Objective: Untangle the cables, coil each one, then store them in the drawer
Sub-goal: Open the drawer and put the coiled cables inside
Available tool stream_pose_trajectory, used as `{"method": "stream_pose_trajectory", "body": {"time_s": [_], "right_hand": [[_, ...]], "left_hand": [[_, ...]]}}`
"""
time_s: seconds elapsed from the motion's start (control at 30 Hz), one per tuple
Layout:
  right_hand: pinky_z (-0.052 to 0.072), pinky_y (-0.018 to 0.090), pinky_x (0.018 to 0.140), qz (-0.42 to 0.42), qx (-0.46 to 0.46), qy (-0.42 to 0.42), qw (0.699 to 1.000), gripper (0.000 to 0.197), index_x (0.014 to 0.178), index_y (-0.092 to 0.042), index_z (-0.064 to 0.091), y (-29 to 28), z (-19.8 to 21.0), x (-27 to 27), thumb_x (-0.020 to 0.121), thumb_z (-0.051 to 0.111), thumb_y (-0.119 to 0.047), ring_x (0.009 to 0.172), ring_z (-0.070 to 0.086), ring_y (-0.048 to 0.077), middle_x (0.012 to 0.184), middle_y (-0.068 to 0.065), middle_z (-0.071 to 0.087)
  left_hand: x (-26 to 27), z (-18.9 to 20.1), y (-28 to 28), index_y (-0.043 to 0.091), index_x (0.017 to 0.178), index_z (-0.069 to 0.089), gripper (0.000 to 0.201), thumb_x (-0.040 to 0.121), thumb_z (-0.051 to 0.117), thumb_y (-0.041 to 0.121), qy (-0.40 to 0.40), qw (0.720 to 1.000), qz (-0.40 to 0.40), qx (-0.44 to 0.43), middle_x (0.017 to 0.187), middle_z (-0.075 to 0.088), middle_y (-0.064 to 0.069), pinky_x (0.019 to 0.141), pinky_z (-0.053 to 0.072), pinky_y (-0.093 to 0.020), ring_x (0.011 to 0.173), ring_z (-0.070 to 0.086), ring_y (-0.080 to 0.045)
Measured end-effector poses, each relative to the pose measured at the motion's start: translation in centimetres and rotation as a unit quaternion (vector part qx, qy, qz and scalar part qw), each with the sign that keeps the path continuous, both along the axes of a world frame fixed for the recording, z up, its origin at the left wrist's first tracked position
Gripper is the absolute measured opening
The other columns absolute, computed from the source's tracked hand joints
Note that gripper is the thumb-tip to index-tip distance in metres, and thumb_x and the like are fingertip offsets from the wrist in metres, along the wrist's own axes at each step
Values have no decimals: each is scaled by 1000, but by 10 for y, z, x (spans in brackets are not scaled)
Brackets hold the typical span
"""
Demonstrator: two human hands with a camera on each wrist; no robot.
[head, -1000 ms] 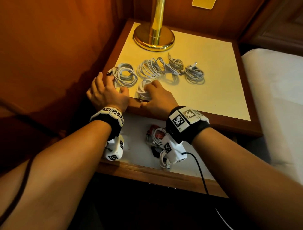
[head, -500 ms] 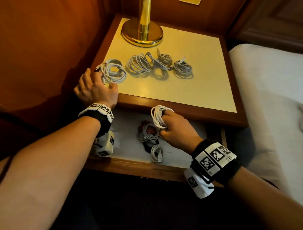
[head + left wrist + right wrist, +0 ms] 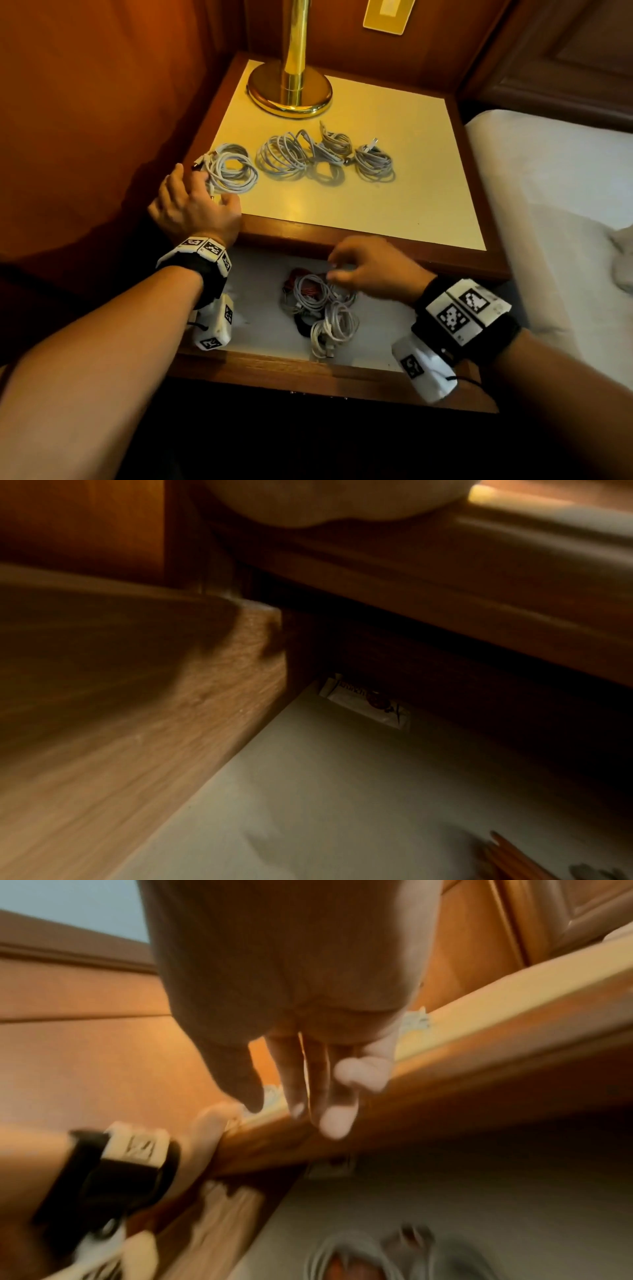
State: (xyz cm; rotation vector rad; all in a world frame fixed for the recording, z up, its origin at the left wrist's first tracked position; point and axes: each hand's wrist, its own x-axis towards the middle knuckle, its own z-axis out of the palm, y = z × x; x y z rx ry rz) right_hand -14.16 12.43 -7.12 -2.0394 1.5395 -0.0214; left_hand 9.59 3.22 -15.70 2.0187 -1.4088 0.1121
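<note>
The nightstand drawer is pulled out, and a pile of coiled cables, white over red and black, lies on its pale liner. A white coil sits at the front of the pile. My right hand hovers just above the pile with loose fingers and holds nothing. My left hand rests on the tabletop's front left corner, beside a white coil. More coiled cables lie in a row across the top.
A brass lamp base stands at the back of the nightstand top. A wooden wall runs along the left and a white bed lies on the right. A small sachet and orange pencils lie deep in the drawer.
My right hand lifted a white coil off the tabletop's front edge, carried it down into the drawer and let it go onto the pile. My left hand stayed in place.
</note>
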Motion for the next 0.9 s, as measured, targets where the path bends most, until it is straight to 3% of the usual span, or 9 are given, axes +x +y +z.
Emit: {"method": "stream_pose_trajectory", "body": {"time_s": [0.1,0.2,0.33,0.43,0.5,0.57,0.6,0.67,0.9], "right_hand": [[39,25,74,-106,-131,-65,984,15,94,-8,72,-37,24,-7,87,67,-21,84,56,15,101,7,68],[36,24,83,-178,-187,-33,966,30,113,-8,65,-82,29,-20,87,66,-21,106,55,23,120,11,59],[36,30,98,-210,-86,0,974,63,141,-8,40,-121,17,-32,86,67,-20,129,43,28,145,13,39],[39,29,94,-212,-36,19,977,68,143,-4,36,-125,3,-34,86,69,-21,128,43,31,148,17,35],[43,28,81,-221,-25,20,975,60,135,-2,45,-122,-2,-34,85,70,-23,114,47,30,142,18,39],[39,28,68,-220,-28,19,975,30,106,-7,59,-112,-6,-32,84,71,-22,98,49,29,111,13,53],[33,28,58,-215,-30,14,976,18,83,-12,54,-105,-7,-31,83,70,-21,84,47,27,88,7,50],[21,29,50,-203,-31,17,979,40,63,-17,34,-88,-9,-30,85,67,-22,65,35,21,69,1,31],[26,29,62,-159,-57,31,985,36,63,-20,33,-33,-6,-21,92,55,-26,76,41,24,83,3,38]], "left_hand": [[0,1,0,17,111,64,51,68,45,38,0,1000,-2,-1,140,52,-9,101,30,-43,128,46,-31],[0,2,0,16,112,64,53,69,44,38,-2,1000,-3,4,141,52,-10,101,31,-44,128,46,-31],[0,3,0,16,112,64,52,68,45,37,-5,1000,-3,9,140,52,-9,102,31,-44,128,46,-32],[-1,3,1,16,112,63,53,67,45,36,-7,1000,0,12,140,52,-8,101,32,-45,128,46,-31],[-1,4,2,15,113,63,54,67,45,36,-3,1000,-1,11,140,52,-9,102,32,-45,128,46,-31],[-1,4,2,15,114,63,54,68,46,37,-1,1000,-3,13,141,51,-9,102,31,-45,129,45,-32],[-1,4,2,15,115,63,54,68,46,37,-2,1000,-3,16,142,50,-10,102,31,-45,129,45,-32],[-1,4,2,16,115,63,54,68,46,38,-4,1000,-3,17,142,50,-9,103,30,-44,129,44,-31],[-1,0,1,17,108,64,47,67,49,36,-2,1000,-4,-13,138,54,-10,99,32,-44,125,48,-33]]}}
